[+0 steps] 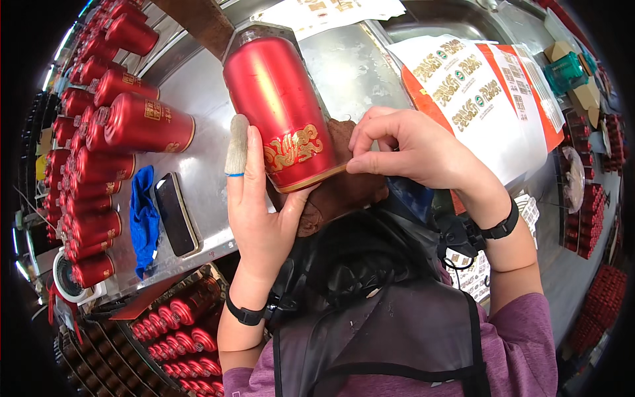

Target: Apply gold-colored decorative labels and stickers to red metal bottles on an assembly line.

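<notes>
Two hands on one red bottle (281,109), which lies tilted on the steel worktable (357,66), neck away from the person, base toward the chest and resting against a brown cloth pad (344,192).

Left hand (261,212): cupped under and around the base end, palm closed against the rim, forefinger in a knitted finger cot (237,145) lying straight along the bottle's side. Firm cradle, not a full wrap.

Right hand (413,149): nearly closed, thumb and forefinger pinched together at the gold band by the bottle's base edge, beside the gold ornamental label (293,151). What sits inside the pinch is too small to make out; probably the label's end or a thin strip.

Judgement on doing this well: keep the left hand as the anchor so the bottle cannot roll on the pad; let the right hand work only with the fingertips, pressing from the label's middle outward toward the edge so no bubble or crease is trapped. Keep the strip level with the gold band; the round wall will show any skew. The cot finger gives a clean surface for smoothing.

Around: rows of finished red bottles (142,122) at left, a blue rag (143,218), a dark phone (176,213), sheets of printed labels (476,92) at right.
</notes>
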